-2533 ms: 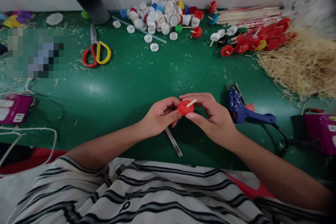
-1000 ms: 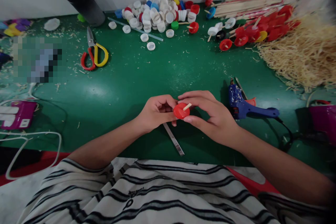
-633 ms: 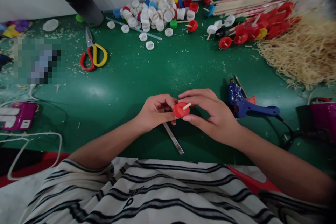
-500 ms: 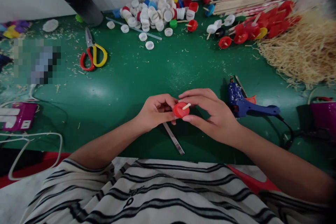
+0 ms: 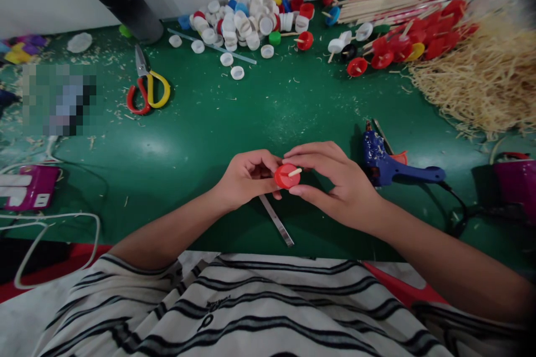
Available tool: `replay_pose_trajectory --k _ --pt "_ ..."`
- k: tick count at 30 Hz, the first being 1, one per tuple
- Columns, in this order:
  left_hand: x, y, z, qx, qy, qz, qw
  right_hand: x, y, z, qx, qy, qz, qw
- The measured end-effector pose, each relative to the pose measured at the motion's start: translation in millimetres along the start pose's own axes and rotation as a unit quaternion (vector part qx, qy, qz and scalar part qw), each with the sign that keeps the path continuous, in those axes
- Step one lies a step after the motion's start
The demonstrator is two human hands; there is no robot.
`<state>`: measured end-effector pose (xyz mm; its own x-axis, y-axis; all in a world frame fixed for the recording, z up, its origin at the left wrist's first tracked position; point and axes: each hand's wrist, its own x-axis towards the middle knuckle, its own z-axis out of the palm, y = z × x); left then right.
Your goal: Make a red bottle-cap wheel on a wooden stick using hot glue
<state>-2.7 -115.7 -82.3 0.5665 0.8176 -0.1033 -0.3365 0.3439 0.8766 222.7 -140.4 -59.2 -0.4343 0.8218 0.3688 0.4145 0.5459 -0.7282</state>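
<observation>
A red bottle cap point(image 5: 283, 178) with a short wooden stick poking out of its middle is held between my hands above the green table point(image 5: 201, 117). My left hand point(image 5: 250, 177) pinches the cap's left edge between thumb and fingers. From the other side, the thumb and fingertips of my right hand point(image 5: 329, 175) curve around the cap at its top and bottom edges. A flat silver metal strip point(image 5: 277, 222) lies beneath my left hand, its upper end hidden by the fingers.
Right of my hands lies a blue glue gun point(image 5: 387, 170). Scissors point(image 5: 147, 82) with red and yellow handles lie left. Along the back are a heap of bottle caps point(image 5: 247, 22), capped sticks point(image 5: 397, 47), wooden sticks point(image 5: 389, 3) and straw-like shavings point(image 5: 486, 81). A purple power strip point(image 5: 44, 187) sits left.
Both hands keep their hold on the red bottle cap. The cap and its stick have turned very slightly; the whole view has shifted a little.
</observation>
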Motion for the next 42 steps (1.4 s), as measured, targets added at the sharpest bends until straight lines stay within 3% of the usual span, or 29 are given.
replay_pose_trajectory --k 42 --pt "-0.2 0.5 -0.7 -0.001 -0.002 -0.014 1.0 0.2 -1.7 0.1 0.037 0.009 -0.016 0.999"
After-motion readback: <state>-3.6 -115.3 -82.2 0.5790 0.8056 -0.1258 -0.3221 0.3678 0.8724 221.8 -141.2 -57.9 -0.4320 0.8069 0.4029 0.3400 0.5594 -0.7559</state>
